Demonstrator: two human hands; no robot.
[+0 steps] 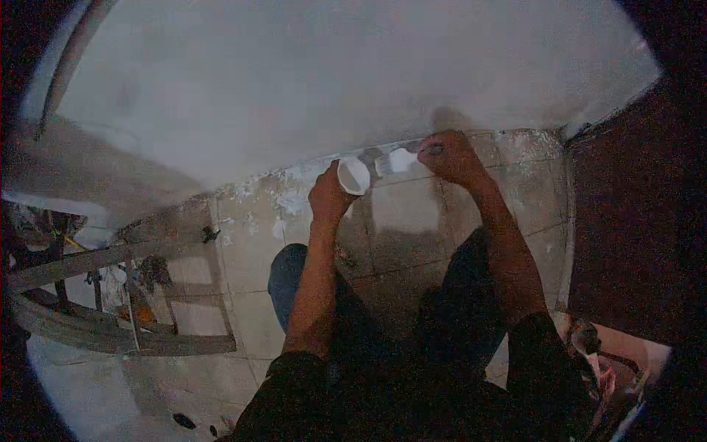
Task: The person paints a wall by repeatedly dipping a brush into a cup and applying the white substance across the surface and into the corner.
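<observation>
My left hand is wrapped round a small white cup, its open mouth tilted toward me. In my right hand is a paintbrush with a wide, white-coated head pointing left toward the cup. A short gap separates brush and cup. Both hands are low, near where the pale wall meets the tiled floor. My right fingers hide most of the brush handle. How much is in the cup I cannot tell.
White splashes mark the tiles along the wall's foot. A wooden frame like a ladder lies at the left, with assorted objects around it. A dark reddish panel rises at the right, and a blurred pile of items sits at lower right.
</observation>
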